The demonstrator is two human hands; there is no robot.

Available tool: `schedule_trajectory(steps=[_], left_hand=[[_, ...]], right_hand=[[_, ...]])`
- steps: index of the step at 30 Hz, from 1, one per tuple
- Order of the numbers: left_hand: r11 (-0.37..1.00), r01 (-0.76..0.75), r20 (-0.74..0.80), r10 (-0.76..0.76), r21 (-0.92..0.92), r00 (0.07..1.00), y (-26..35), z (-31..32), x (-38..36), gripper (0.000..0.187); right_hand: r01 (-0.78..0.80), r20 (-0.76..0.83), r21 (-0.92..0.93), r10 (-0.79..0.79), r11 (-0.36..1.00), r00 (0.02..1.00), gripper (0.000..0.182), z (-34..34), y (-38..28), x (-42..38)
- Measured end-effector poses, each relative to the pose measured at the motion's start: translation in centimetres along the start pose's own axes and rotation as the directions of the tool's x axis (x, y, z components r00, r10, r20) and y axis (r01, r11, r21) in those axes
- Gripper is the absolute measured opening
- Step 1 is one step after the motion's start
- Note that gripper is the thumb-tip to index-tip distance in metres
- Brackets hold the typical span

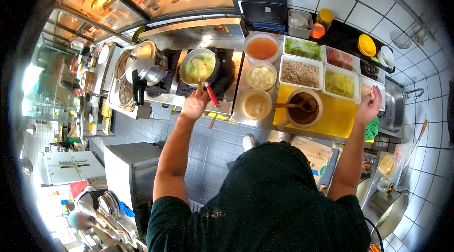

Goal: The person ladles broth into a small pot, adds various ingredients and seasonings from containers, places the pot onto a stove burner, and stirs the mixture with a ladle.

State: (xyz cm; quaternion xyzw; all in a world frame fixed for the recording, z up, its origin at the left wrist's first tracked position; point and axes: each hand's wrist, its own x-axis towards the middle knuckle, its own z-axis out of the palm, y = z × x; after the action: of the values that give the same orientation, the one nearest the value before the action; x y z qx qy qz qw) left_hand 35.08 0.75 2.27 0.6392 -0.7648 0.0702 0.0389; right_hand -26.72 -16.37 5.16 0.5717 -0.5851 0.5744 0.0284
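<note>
My left hand is closed around a slim wooden utensil, which looks like chopsticks. Its far end reaches into a pan on the stove, where greens and pale food sit in liquid. The pan's red handle sticks out beside that hand. Far to the right, my right hand is at a white container, fingers closed on pale pinkish food pieces. Nearby are white tubs of chopped meat and yellow-green vegetable.
A pressure cooker stands left of the pan. A brown pot with a wooden ladle rests on a yellow board. Bowls of orange liquid and paste sit between. Another person is at lower left.
</note>
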Motion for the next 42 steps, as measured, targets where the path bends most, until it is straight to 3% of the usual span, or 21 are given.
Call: schedule_trajectory(steps=[1, 3, 4, 6, 9, 12, 18, 20, 21, 22, 24, 26, 27, 28, 30, 33, 36, 39, 40, 41, 42], left_hand=[[0.999, -0.043, -0.001, 0.043, -0.003, 0.999, -0.7, 0.1, -0.3, 0.009], [0.993, 0.073, -0.024, -0.076, -0.091, 0.997, 0.5, -2.1, -1.3, 0.010], [0.982, 0.130, -0.032, -0.136, -0.136, 0.990, 1.5, -3.8, -1.6, 0.011], [0.965, 0.111, -0.139, -0.147, -0.239, 0.979, 2.5, -5.8, -1.7, 0.010], [0.927, 0.109, -0.217, -0.197, -0.359, 0.956, 3.9, -8.3, -1.2, 0.015], [0.897, 0.025, -0.220, -0.135, -0.442, 0.966, 2.9, -7.8, 0.1, 0.019], [0.962, 0.109, -0.128, -0.144, -0.249, 0.981, -0.6, -2.4, -0.6, 0.009], [0.974, 0.086, -0.029, -0.094, -0.210, 0.995, 0.0, -3.9, -1.0, 0.005], [0.940, 0.208, 0.050, -0.202, -0.271, 0.978, 2.8, -7.9, -0.1, 0.007], [0.962, 0.124, 0.099, -0.103, -0.243, 0.990, 2.0, -6.3, -0.5, 0.008], [0.960, 0.005, 0.036, 0.005, -0.279, 0.999, 1.6, -6.3, -0.5, 0.017], [0.941, -0.070, -0.200, 0.002, -0.331, 0.980, 0.6, -4.8, -0.2, 0.028], [0.948, -0.071, -0.211, 0.004, -0.310, 0.978, -0.1, -4.2, 0.0, 0.028], [0.923, 0.053, -0.136, -0.112, -0.382, 0.984, 1.0, -4.8, 0.5, 0.026], [0.946, 0.145, 0.003, -0.151, -0.290, 0.989, 0.6, -4.4, -0.2, 0.024], [0.947, 0.059, -0.022, -0.070, -0.314, 0.997, 3.1, -8.0, 0.5, 0.020], [0.918, -0.055, -0.215, -0.034, -0.392, 0.976, 1.6, -6.5, 1.6, 0.015], [0.954, 0.054, -0.088, -0.084, -0.294, 0.993, 1.0, -4.2, 1.1, 0.010], [0.964, 0.073, -0.028, -0.083, -0.257, 0.996, 1.8, -5.1, 2.0, 0.010], [0.965, 0.020, -0.049, -0.034, -0.262, 0.998, 2.9, -6.3, 2.1, 0.011], [0.958, 0.105, 0.013, -0.105, -0.266, 0.994, 3.6, -6.9, 2.5, 0.010]], right_hand=[[0.034, 0.018, -0.008, -0.034, 0.999, 0.999, 0.037, 0.2, -0.5, -0.7], [0.061, 0.064, -0.019, -0.059, 0.998, 0.996, 0.038, 0.5, -0.3, -2.8], [-0.001, 0.089, -0.016, 0.002, 1.000, 0.996, 0.039, 0.4, -0.7, -4.0], [-0.124, 0.143, -0.014, 0.125, 0.992, 0.982, 0.041, 0.4, -2.2, -6.5], [-0.162, 0.198, -0.055, 0.170, 0.985, 0.965, 0.041, 0.5, -3.1, -9.2], [-0.171, 0.224, -0.077, 0.184, 0.982, 0.957, 0.040, 1.2, -3.1, -11.1], [-0.138, 0.207, -0.046, 0.144, 0.989, 0.968, 0.040, 1.7, -2.9, -12.4], [-0.282, 0.194, 0.111, 0.258, 0.953, 0.946, 0.043, 1.7, -1.8, -13.2], [-0.296, 0.178, 0.110, 0.274, 0.949, 0.945, 0.044, 1.4, -1.6, -13.5], [-0.310, 0.147, 0.094, 0.295, 0.946, 0.944, 0.045, 1.2, -1.2, -13.7], [-0.218, 0.138, -0.158, 0.241, 0.963, 0.961, 0.047, -0.3, 0.5, -13.7], [-0.187, 0.035, -0.364, 0.214, 0.912, 0.976, 0.044, -1.8, 1.7, -12.9], [-0.205, -0.021, -0.447, 0.220, 0.871, 0.975, 0.043, -2.7, 2.6, -12.4], [-0.257, -0.103, -0.480, 0.237, 0.839, 0.966, 0.043, -3.5, 4.5, -12.2], [-0.288, -0.134, -0.582, 0.259, 0.761, 0.956, 0.044, -5.5, 8.4, -12.1], [-0.230, 0.056, -0.755, 0.410, 0.614, 0.910, 0.043, -7.5, 10.6, -10.9], [-0.108, 0.191, -0.785, 0.404, 0.610, 0.895, 0.044, -7.3, 13.5, -10.5], [-0.044, 0.228, -0.800, 0.372, 0.598, 0.900, 0.033, -6.3, 18.7, -12.4], [-0.024, 0.228, -0.802, 0.343, 0.597, 0.911, 0.030, -5.9, 18.6, -12.0], [0.049, 0.345, -0.795, 0.385, 0.604, 0.856, 0.021, -6.2, 18.3, -12.2], [0.053, 0.339, -0.758, 0.323, 0.650, 0.884, 0.019, -5.8, 18.0, -12.7]])
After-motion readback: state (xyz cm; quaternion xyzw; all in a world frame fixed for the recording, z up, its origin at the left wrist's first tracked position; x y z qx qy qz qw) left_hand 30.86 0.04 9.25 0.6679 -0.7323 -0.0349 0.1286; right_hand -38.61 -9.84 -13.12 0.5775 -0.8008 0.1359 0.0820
